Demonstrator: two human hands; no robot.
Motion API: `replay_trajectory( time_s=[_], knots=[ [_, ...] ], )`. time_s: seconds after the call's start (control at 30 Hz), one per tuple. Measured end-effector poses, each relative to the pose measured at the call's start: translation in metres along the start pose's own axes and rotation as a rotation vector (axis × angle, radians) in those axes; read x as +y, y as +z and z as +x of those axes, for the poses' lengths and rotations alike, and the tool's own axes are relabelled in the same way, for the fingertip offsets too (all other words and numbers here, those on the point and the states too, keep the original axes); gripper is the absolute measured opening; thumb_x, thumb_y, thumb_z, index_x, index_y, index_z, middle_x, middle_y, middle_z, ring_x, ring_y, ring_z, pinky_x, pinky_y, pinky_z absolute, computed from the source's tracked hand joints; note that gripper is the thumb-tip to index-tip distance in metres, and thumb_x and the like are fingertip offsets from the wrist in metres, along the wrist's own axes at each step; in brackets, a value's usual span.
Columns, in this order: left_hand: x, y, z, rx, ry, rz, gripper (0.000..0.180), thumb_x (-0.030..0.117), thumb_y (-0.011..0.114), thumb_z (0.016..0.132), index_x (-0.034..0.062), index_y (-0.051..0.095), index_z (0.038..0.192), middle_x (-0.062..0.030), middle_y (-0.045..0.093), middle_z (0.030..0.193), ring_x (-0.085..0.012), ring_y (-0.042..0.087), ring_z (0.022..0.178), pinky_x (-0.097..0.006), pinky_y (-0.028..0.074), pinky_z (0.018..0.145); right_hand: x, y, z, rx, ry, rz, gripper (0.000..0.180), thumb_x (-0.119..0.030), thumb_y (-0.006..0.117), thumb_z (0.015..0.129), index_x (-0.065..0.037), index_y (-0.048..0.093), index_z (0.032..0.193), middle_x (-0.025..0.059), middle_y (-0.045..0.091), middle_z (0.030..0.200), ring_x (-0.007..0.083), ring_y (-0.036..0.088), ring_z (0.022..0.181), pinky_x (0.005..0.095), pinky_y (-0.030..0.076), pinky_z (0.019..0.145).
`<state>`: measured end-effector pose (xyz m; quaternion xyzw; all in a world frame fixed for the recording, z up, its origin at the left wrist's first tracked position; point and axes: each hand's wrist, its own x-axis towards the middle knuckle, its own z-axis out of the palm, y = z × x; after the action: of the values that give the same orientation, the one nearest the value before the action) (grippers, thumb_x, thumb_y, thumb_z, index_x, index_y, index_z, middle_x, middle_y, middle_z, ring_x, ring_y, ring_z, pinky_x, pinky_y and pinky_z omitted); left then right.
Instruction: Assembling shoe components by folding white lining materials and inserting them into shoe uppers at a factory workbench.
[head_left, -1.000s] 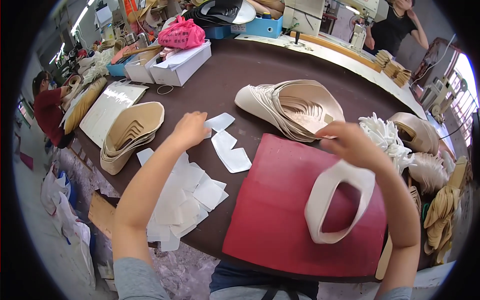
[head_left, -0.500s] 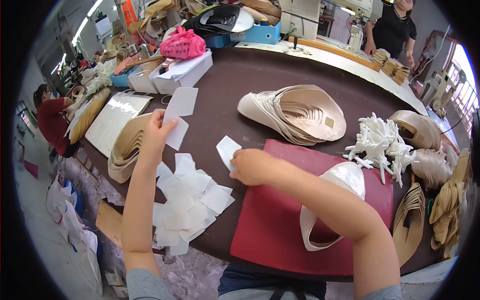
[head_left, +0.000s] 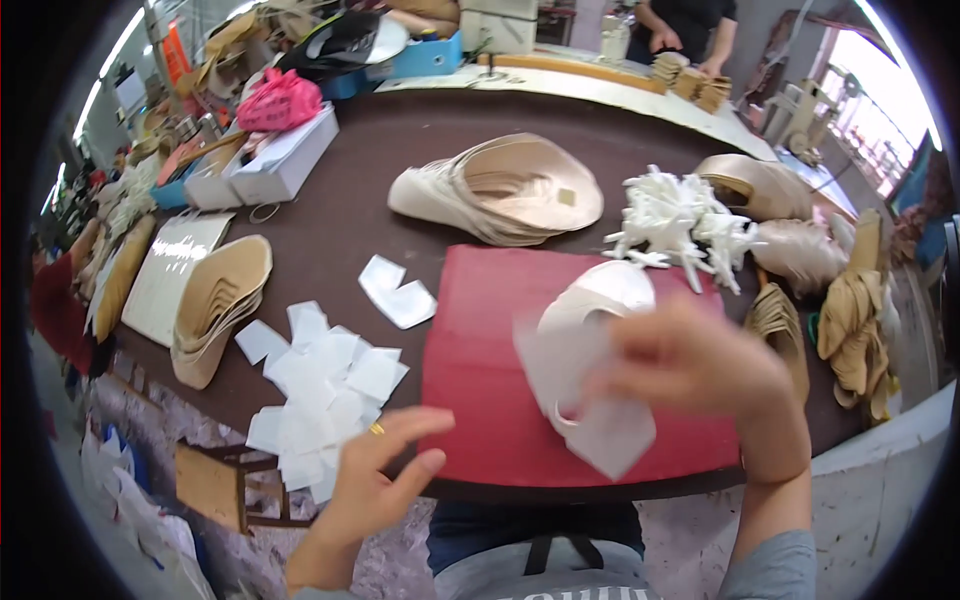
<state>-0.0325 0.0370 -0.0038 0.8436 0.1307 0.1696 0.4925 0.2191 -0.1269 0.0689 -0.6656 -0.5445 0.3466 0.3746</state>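
Observation:
My right hand (head_left: 690,360), blurred by motion, is closed on a thin white V-shaped sheet (head_left: 625,440) above the red mat (head_left: 480,400). Beneath that sheet, partly hidden, lies a pale shoe upper (head_left: 612,285) with a white lining. My left hand (head_left: 385,480) is empty, thumb and fingers apart, at the mat's near left corner. Beside it spreads a loose pile of white sheet pieces (head_left: 325,385). Another white V-shaped piece (head_left: 400,298) lies flat on the brown tabletop, left of the mat.
Nested beige shoe uppers (head_left: 500,190) stand beyond the mat, with another stack (head_left: 220,300) at left. White stick-like pieces (head_left: 675,220) heap at right, near tan uppers (head_left: 855,320). White boxes (head_left: 285,160) sit back left. A person (head_left: 690,30) handles stacked pieces across the table.
The view has shifted right. My left hand has come down and no longer holds its white sheet. My right hand has moved over the shoe upper, away from the V-shaped piece on the table.

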Motion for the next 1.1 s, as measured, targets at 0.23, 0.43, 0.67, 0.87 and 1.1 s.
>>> replay_trajectory(
  time_s=[0.23,0.43,0.67,0.87,1.1],
  knots=[
    [0.022,0.095,0.025,-0.185,-0.442,-1.182,0.052,-0.002,0.062,0.083,0.0014,0.045,0.131,-0.0147,0.057,0.121,-0.0197,0.06,0.101,-0.027,0.048,0.087,0.019,0.033,-0.072,0.044,0.075,0.052,0.011,-0.005,0.054,0.091,0.001,0.061,0.097,0.0079,0.066,0.087,0.016,0.058,0.07,0.0265,0.046,0.062],
    [0.039,0.092,0.079,-0.094,0.055,-1.08,0.059,-0.008,0.068,0.076,0.0044,0.046,0.129,-0.0094,0.063,0.109,-0.0163,0.063,0.094,-0.025,0.051,0.082,0.011,0.047,-0.101,0.555,-0.113,0.569,0.032,0.005,0.057,0.084,0.001,0.054,0.116,0.0079,0.063,0.099,0.0128,0.056,0.079,0.0234,0.046,0.071],
    [0.065,0.092,0.081,-0.188,0.01,-0.911,0.044,-0.004,0.069,0.078,0.0032,0.057,0.12,-0.0112,0.068,0.106,-0.0159,0.064,0.096,-0.022,0.052,0.076,0.003,0.043,-0.105,0.759,-0.363,0.36,0.03,0.006,0.068,0.08,0.004,0.057,0.109,0.011,0.062,0.101,0.0096,0.056,0.073,0.0185,0.047,0.063],
    [0.069,0.088,0.078,-0.273,0.053,-0.852,0.036,0.001,0.07,0.078,0.001,0.062,0.113,-0.01,0.07,0.099,-0.0147,0.065,0.087,-0.019,0.05,0.071,-0.009,0.044,-0.09,0.927,-0.438,-0.039,0.026,0.004,0.075,0.075,0.005,0.063,0.098,0.0101,0.067,0.087,0.0105,0.059,0.067,0.0187,0.049,0.057],
    [0.063,0.089,0.079,-0.355,0.093,-1.178,0.038,0.011,0.072,0.076,-0.0013,0.063,0.111,-0.0077,0.07,0.092,-0.0122,0.062,0.072,-0.015,0.044,0.062,-0.01,0.039,-0.081,0.952,-0.492,-0.179,0.025,0.003,0.075,0.076,0.004,0.063,0.098,0.0084,0.067,0.08,0.0102,0.058,0.061,0.0184,0.05,0.055]
  ],
)
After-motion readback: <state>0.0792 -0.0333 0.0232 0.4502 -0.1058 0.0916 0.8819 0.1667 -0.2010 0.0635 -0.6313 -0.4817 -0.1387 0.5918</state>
